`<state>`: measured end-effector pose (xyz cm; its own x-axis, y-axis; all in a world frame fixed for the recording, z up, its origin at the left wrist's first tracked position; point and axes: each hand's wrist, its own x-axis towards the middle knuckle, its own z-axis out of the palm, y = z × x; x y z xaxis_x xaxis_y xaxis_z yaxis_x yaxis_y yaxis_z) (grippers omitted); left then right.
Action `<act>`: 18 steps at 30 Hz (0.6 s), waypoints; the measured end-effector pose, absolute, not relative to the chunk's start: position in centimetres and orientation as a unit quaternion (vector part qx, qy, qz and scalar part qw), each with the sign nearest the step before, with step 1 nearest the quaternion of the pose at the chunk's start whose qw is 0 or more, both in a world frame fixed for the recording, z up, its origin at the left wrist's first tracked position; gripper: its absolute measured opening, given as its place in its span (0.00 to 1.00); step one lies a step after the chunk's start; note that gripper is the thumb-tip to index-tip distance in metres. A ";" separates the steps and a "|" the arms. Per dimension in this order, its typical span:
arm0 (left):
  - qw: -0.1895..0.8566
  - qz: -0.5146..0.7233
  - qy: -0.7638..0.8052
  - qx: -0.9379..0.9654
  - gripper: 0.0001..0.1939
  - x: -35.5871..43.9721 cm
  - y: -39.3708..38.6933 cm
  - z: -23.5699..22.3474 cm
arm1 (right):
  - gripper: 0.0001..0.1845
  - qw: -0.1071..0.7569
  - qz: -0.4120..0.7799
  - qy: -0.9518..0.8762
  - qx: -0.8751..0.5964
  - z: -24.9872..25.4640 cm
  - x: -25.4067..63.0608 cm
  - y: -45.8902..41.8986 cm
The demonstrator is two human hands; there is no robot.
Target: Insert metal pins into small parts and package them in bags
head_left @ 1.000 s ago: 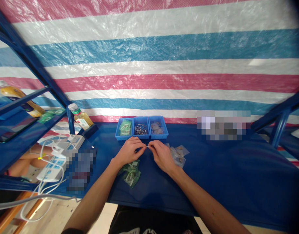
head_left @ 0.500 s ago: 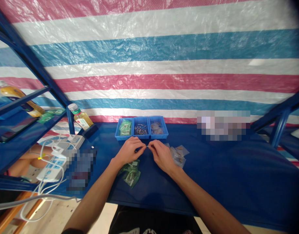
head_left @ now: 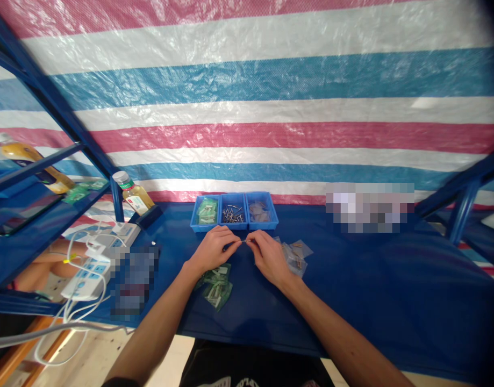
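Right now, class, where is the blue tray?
In the head view, the blue tray sits at the table's far edge, beyond the left hand and right hand.

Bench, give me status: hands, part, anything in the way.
Left hand and right hand pinching a thin metal piece between them. Small plastic bags beside right hand; green packets below left.

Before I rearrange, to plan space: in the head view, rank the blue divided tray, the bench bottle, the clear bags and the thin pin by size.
1. Blue divided tray
2. Bench bottle and clear bags: they look alike, so unranked
3. Thin pin
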<state>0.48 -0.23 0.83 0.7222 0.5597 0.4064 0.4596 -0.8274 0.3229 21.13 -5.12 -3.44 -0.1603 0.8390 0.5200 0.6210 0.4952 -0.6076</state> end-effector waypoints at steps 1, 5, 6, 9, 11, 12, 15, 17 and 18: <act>0.100 0.251 0.276 0.922 0.14 0.5 -0.2 0.8 | 0.09 0.428 0.125 -0.751 -0.487 -3.3 21.1 -5.1; 0.099 0.255 0.274 0.922 0.15 0.5 -0.2 0.9 | 0.10 0.425 0.111 -0.746 -0.500 -3.3 21.1 -5.0; 0.099 0.256 0.274 0.922 0.14 0.5 -0.2 0.9 | 0.11 0.424 0.107 -0.744 -0.506 -3.3 21.2 -5.0; 0.097 0.255 0.274 0.922 0.14 0.4 -0.2 0.9 | 0.12 0.416 0.103 -0.739 -0.520 -3.6 21.2 -4.9; 0.097 0.254 0.276 0.922 0.14 0.4 -0.1 0.9 | 0.11 0.416 0.109 -0.739 -0.519 -3.8 21.3 -4.8; 0.096 0.254 0.278 0.922 0.14 0.4 -0.1 0.9 | 0.10 0.420 0.114 -0.739 -0.515 -3.8 21.3 -4.8; 0.093 0.259 0.282 0.919 0.14 0.4 -0.1 0.8 | 0.10 0.434 0.123 -0.737 -0.503 -4.0 21.4 -4.8; 0.092 0.262 0.284 0.918 0.15 0.3 0.0 0.7 | 0.09 0.436 0.120 -0.739 -0.500 -4.0 21.4 -4.8; 0.092 0.263 0.284 0.917 0.15 0.3 0.0 0.7 | 0.08 0.434 0.118 -0.741 -0.499 -3.9 21.4 -4.8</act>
<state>0.33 -0.03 0.72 0.7001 0.5703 0.4297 0.4731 -0.8212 0.3191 21.37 -4.79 -3.95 -0.1248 0.8419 0.5251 0.6363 0.4740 -0.6087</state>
